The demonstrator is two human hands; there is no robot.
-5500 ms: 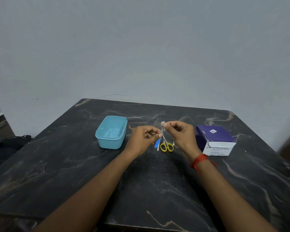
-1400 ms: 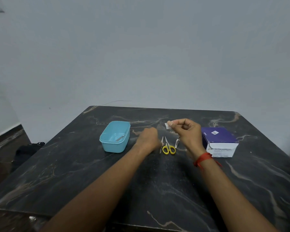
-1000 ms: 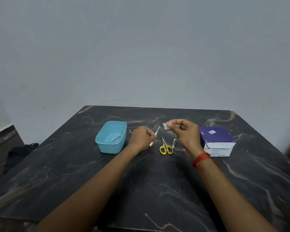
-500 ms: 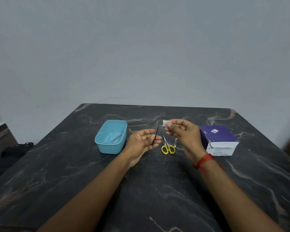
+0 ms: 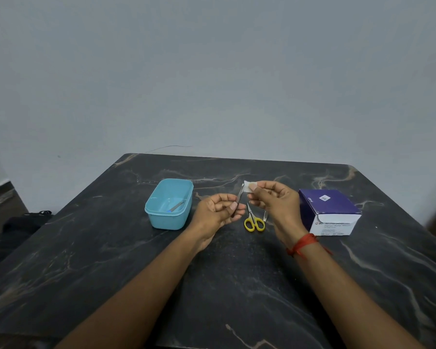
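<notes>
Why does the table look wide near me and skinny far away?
Head view: the wide-angle lens stretches the table near the camera; same view, dim even light, no glare; the white pad in the right hand and print on the purple box look blurry.

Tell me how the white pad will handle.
The pad looks thin and small, so probably light and floppy. The right hand pinches it with fingertips alone, so little force seems needed. Pushed, it would likely crumple rather than slide.
</notes>
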